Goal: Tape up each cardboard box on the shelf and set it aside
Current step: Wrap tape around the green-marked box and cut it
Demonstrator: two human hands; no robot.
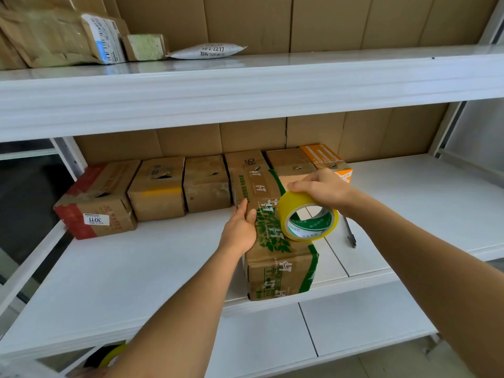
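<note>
A long brown cardboard box [275, 257] with green leaf print lies lengthwise on the white middle shelf [152, 257], its near end at the shelf's front edge. My left hand [241, 227] grips the box's left top edge, thumb on top. My right hand [321, 188] holds a yellow tape roll [306, 215] from above, tilted on the box's right top edge. Behind, a row of several smaller cardboard boxes stands against the back: a red-edged one [95, 203] at left, two brown ones [156, 189] [206, 184], and an orange one [326, 159] at right.
A dark pen-like tool [350, 233] lies on the shelf right of the box. The upper shelf [245, 85] carries parcels [60, 36] and a white pouch [207, 51]. A lower shelf [354, 323] shows below, with another tape roll [109, 356] at bottom left.
</note>
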